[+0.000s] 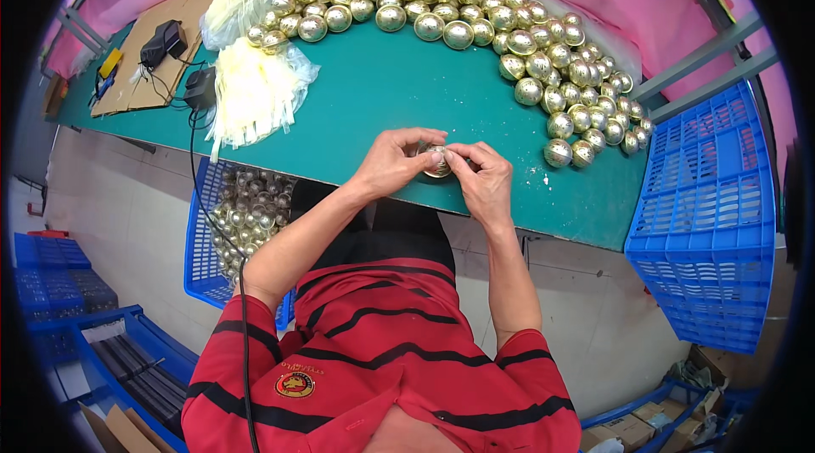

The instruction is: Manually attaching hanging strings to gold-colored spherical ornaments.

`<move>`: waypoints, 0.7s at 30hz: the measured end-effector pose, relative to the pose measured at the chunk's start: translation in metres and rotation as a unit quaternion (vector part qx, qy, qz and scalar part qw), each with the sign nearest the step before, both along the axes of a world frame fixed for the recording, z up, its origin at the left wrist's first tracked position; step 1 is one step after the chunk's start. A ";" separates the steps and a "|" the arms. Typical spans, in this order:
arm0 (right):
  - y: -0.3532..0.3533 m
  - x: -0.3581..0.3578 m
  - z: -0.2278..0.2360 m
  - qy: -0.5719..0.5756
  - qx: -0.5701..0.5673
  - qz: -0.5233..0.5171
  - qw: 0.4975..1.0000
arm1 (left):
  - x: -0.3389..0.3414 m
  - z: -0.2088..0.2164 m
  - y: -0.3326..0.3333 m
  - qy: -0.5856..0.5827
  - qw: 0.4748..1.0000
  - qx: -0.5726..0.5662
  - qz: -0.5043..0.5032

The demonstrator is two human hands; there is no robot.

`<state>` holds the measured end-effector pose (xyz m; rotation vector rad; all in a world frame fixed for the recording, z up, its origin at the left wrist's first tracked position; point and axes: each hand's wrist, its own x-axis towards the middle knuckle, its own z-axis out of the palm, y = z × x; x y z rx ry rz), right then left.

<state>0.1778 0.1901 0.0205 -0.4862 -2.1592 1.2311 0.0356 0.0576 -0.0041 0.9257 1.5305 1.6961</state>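
Observation:
Close to the near edge of the green table [373,101], I hold a shiny gold ball [437,168] between both hands. My left hand [393,163] grips it from the left, with the thumb pressed on its top and the fingers curled round the far side. From the right, my right hand [484,180] pinches it with thumb and forefinger. My fingers cover much of the ball, so I cannot tell whether anything small sits between the fingertips. Beyond my hands, many similar gold balls [458,34] lie in a wide arc along the table's back and right.
Pale yellow strips in plastic [255,92] lie at the left, beside a black adapter [200,88] whose cable hangs past my left arm. A blue crate of balls [197,241] stands below the table's left part. Blue crates [700,215] stack at the right.

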 end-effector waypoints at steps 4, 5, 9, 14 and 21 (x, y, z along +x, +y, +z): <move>0.000 -0.003 -0.001 0.009 -0.011 0.006 1.000 | 0.006 -0.005 0.000 -0.037 0.998 0.030 0.029; 0.000 -0.004 -0.001 0.005 -0.005 0.011 1.000 | 0.007 -0.006 0.000 -0.046 0.997 0.041 0.051; -0.004 -0.007 -0.006 0.015 -0.115 0.027 0.993 | 0.009 -0.005 0.002 0.018 0.991 0.044 0.125; 0.004 0.016 0.006 -0.012 -0.367 0.086 0.926 | -0.020 0.026 -0.006 -0.047 0.988 0.077 0.124; 0.011 0.011 0.014 0.101 -0.531 0.285 0.791 | -0.016 0.048 -0.014 -0.087 0.984 0.133 0.083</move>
